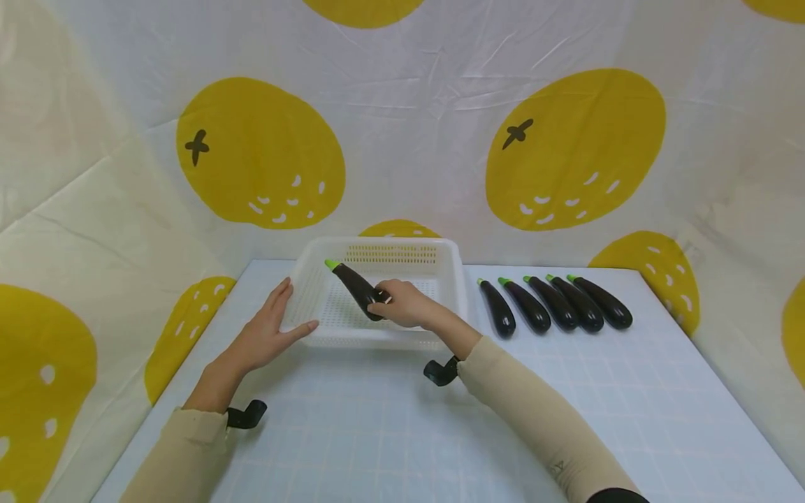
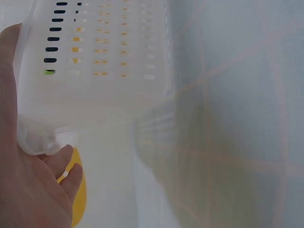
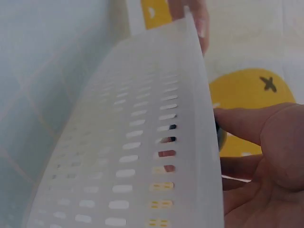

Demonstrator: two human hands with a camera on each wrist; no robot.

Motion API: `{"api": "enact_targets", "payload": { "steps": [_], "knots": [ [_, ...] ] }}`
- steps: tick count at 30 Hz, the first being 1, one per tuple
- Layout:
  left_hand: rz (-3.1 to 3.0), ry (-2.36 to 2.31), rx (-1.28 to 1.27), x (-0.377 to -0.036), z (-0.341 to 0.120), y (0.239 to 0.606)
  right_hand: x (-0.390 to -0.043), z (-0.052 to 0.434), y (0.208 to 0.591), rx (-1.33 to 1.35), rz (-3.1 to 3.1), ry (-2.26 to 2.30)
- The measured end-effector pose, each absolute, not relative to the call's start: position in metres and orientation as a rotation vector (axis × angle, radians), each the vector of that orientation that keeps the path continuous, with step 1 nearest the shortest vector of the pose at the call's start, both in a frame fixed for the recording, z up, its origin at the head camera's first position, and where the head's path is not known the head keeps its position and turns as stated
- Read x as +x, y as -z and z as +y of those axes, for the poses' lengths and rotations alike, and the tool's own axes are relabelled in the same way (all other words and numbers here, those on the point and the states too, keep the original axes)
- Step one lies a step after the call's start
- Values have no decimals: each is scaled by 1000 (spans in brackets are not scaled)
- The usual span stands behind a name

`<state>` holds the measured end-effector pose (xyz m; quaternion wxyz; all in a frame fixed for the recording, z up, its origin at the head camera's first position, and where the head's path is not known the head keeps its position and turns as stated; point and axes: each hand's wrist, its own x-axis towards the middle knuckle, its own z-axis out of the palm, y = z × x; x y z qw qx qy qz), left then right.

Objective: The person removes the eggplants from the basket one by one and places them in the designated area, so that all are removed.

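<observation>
A glossy black eggplant (image 1: 356, 286) with a green stem end is held by my right hand (image 1: 402, 302) at its thick end, between thumb and fingers. It is tilted over the white plastic basket (image 1: 377, 340), stem toward the far left. In the right wrist view the basket wall (image 3: 142, 118) hides most of the eggplant, and the right hand (image 3: 266, 147) shows just beyond the rim. My left hand (image 1: 270, 334), fingers spread and mostly straight, rests at the basket's near left corner. The left wrist view shows that hand (image 2: 35, 190) against the basket's corner rim.
Several more eggplants (image 1: 553, 303) lie in a slanted row on the table, right of the basket. A pale blue checked cloth (image 1: 377, 426) covers the table. Behind it hangs a white curtain (image 1: 415, 140) printed with yellow fruit shapes.
</observation>
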<state>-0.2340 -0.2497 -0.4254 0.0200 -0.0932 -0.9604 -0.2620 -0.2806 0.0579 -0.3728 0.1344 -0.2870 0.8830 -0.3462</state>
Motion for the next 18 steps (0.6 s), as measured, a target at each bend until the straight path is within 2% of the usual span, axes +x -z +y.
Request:
{"api": "enact_targets", "payload": {
  "steps": [18],
  "knots": [
    [-2979, 813, -271, -234, -251, 428, -260, 114, 368, -979, 2548, 947]
  ]
}}
